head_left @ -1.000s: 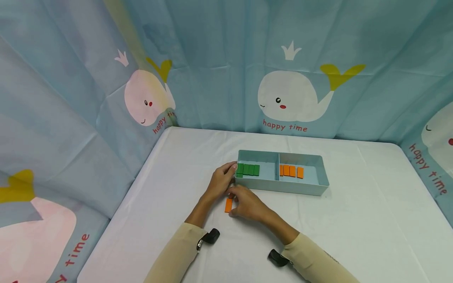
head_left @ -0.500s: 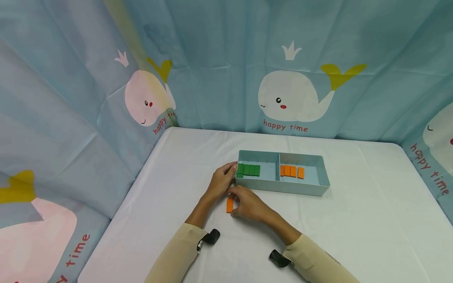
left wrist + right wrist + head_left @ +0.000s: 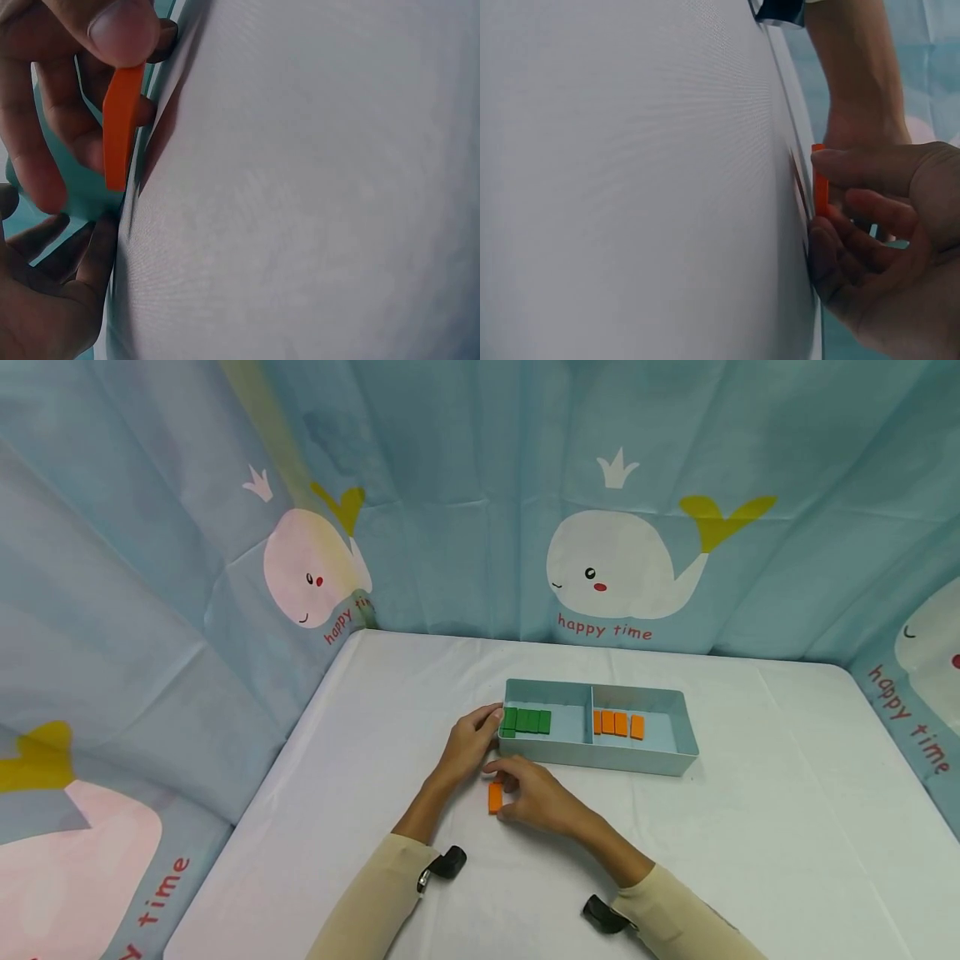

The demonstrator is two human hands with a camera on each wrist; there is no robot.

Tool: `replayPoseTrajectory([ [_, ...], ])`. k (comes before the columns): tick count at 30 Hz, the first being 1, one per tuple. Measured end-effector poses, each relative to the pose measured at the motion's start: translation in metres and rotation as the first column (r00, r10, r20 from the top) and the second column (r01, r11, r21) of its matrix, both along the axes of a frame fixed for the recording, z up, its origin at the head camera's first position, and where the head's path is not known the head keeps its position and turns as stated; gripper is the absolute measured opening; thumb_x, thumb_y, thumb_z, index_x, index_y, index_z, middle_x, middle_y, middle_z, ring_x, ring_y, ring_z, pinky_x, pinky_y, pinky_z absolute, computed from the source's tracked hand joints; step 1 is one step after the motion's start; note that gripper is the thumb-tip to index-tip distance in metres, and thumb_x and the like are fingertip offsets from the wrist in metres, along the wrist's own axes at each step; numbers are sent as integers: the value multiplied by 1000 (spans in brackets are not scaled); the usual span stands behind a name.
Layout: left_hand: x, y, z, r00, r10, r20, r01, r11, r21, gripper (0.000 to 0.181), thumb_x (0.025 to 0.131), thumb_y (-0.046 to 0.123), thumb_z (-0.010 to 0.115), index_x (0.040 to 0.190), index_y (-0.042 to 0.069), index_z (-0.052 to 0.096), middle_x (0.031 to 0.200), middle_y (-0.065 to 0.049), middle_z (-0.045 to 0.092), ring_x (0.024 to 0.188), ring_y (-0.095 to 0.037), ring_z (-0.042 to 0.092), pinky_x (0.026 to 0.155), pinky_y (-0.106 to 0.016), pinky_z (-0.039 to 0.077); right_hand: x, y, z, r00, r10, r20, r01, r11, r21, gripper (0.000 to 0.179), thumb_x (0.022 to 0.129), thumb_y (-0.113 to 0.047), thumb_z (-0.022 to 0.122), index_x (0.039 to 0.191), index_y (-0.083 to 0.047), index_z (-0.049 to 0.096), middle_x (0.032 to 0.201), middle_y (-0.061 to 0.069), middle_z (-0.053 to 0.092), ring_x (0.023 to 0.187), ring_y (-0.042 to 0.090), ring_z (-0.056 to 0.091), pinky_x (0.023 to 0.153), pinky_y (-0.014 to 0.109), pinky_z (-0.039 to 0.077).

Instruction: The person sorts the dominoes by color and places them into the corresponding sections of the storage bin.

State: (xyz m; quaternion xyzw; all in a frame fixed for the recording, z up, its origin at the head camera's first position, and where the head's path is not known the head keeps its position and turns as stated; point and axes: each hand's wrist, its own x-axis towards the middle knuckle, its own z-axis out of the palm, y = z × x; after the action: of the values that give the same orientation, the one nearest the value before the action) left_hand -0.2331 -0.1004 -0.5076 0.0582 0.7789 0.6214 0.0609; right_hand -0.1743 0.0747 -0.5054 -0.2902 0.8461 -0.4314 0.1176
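Observation:
My right hand [image 3: 542,795] pinches an orange domino-like tile [image 3: 495,798] by its two ends, close over the table in front of the divided box [image 3: 600,755]. The right wrist view shows the tile [image 3: 820,184] held between thumb and fingertips. My left hand [image 3: 467,747] rests its extended fingers against the left end of the box. From the left wrist, that left hand [image 3: 52,300] appears below the orange tile [image 3: 120,131]. Green tiles [image 3: 528,721] stand in a row in the left compartment. Several orange tiles [image 3: 617,724] are in the right compartment, one set slightly apart.
A white cloth [image 3: 780,793] covers the table. Blue curtains [image 3: 465,527] with printed whales hang along the back and sides. A black wrist camera [image 3: 448,862] sits on the left sleeve, another camera [image 3: 604,914] on the right.
My right hand has drawn slightly right and toward me, carrying the orange tile with it, away from the left hand. The left hand and the box stay in place.

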Motion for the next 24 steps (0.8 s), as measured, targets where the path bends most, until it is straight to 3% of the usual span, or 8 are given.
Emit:
replayPoseTrajectory([
  [4,1,0,-1,1000,12,-17,-12,1000,-13,53,113,39,54,151,3,58,144,-17,66,129,-33,65,100,-44,62,2,5,0,1000,-3,-5,3,1000,-8,61,80,4,86,137,-3,66,120,7,68,103,24,64,92,35,57],
  [7,-2,-1,-9,1000,14,-23,-15,1000,-26,56,111,46,54,152,8,59,144,-11,67,130,-27,65,100,-42,61,4,10,1,1000,-12,-1,12,1000,-10,61,80,4,87,137,-4,66,120,5,69,103,23,64,91,35,57],
  [24,-2,-1,-8,999,17,-38,-19,998,-61,57,112,46,53,152,6,59,146,-11,66,133,-25,63,104,-42,59,10,41,9,995,-80,61,83,995,-48,59,84,2,84,140,-6,65,124,5,68,108,22,66,88,33,60],
])
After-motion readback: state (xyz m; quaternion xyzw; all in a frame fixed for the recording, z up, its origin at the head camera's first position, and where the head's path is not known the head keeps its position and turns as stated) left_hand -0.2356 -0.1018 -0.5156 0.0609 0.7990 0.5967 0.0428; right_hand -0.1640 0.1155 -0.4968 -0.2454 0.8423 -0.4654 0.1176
